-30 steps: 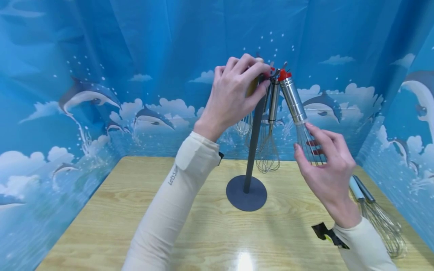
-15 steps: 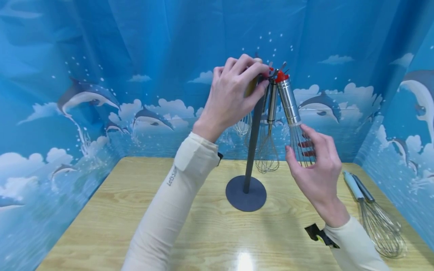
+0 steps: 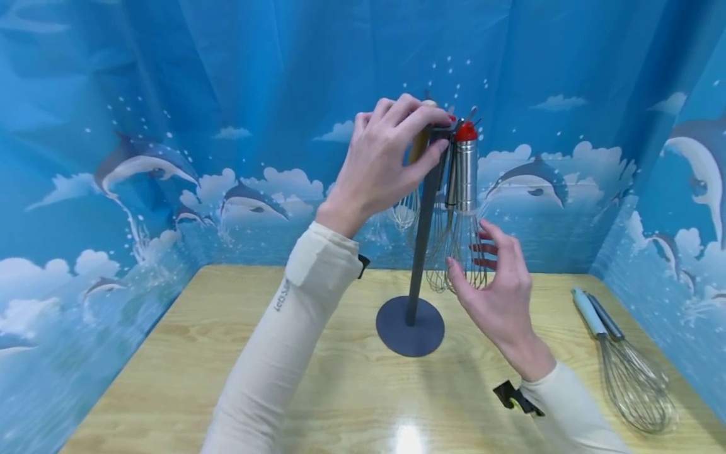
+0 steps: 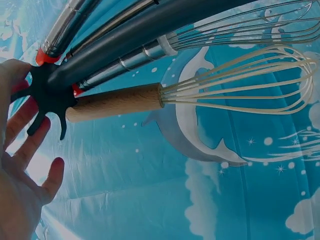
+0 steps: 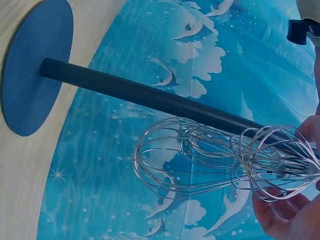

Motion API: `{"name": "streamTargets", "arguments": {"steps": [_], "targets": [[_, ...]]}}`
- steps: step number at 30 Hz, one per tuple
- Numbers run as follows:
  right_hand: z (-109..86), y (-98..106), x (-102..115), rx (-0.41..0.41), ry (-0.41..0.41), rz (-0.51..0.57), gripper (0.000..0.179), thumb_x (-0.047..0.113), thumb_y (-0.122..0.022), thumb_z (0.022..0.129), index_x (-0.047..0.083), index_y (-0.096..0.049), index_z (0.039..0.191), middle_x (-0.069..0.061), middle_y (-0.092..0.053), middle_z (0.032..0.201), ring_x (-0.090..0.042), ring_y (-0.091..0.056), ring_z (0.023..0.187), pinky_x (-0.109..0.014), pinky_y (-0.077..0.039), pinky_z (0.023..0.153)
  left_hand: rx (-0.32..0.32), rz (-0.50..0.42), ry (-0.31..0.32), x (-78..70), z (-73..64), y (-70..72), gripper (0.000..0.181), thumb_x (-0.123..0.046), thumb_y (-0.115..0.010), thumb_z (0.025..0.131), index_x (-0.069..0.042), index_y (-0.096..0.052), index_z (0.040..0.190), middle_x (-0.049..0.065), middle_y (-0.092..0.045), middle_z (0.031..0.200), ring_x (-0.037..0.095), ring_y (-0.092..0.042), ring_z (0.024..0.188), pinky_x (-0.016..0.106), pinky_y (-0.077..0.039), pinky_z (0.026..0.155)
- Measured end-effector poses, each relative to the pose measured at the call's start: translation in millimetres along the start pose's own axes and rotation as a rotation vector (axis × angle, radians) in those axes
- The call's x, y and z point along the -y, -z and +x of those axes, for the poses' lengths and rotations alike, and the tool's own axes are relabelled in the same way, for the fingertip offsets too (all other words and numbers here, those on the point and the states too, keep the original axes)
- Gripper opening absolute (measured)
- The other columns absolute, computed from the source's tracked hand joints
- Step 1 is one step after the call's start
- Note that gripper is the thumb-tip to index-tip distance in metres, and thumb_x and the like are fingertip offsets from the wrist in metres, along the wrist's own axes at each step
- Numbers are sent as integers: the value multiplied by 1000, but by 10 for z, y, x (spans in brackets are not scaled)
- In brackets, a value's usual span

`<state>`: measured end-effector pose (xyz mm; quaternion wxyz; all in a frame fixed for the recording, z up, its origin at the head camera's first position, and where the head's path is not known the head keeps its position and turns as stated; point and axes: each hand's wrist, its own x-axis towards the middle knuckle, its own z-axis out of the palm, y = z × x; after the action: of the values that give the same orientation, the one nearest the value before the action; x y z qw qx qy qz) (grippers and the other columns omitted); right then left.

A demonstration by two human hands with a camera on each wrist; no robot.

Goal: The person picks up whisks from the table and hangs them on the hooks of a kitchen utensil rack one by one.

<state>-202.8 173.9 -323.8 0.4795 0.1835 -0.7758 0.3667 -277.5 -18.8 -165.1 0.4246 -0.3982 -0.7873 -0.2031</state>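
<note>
My left hand [image 3: 391,151] grips the hooked top of a dark utensil stand [image 3: 421,252], its little finger free in the left wrist view. A steel whisk with a red cap [image 3: 466,170] hangs upright from the right side of the top. Around its wire loops [image 5: 272,162] curve the thumb and fingers of my right hand [image 3: 501,293]. Behind it hangs another steel-handled whisk [image 3: 450,180], partly covered. A wooden-handled whisk [image 4: 117,102] hangs on the other side, mostly hidden by the left hand in the head view.
A light-blue-handled whisk [image 3: 590,312] and a steel whisk [image 3: 605,318] lie side by side at the table's right. The stand's round base [image 3: 410,345] rests on the wooden table [image 3: 227,359]. A blue dolphin-print curtain [image 3: 283,75] encloses the back and sides.
The red-capped whisk has swung left from a slant to hanging straight down, with my right hand moving left alongside it. My left hand stays at the stand's top.
</note>
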Motion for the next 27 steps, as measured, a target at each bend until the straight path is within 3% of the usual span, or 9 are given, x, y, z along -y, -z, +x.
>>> {"name": "streamTargets", "arguments": {"steps": [6, 18, 27], "targets": [[-29, -25, -39, 30, -4, 4, 76, 3, -83, 79, 5, -49, 147, -25, -61, 122, -36, -70, 93, -5, -48, 82, -72, -42, -39, 87, -54, -9, 33, -35, -60, 104, -17, -68, 131, 5, -62, 126, 22, -55, 116, 40, -40, 97], [-59, -58, -94, 92, -36, 15, 79, 7, -86, 79, 6, -48, 149, -22, -62, 124, -33, -71, 99, -6, -50, 80, -88, -60, -35, 152, -66, -45, 29, -32, -54, 107, -15, -69, 124, 5, -64, 119, 23, -56, 105, 40, -41, 86], [-195, 269, -198, 132, -31, -63, 75, 1, -85, 76, 6, -55, 144, -20, -61, 129, -30, -68, 99, -2, -46, 85, -79, -77, -20, 153, -65, -65, 28, -31, -54, 107, -15, -69, 125, 4, -63, 119, 23, -55, 104, 39, -39, 86]]}}
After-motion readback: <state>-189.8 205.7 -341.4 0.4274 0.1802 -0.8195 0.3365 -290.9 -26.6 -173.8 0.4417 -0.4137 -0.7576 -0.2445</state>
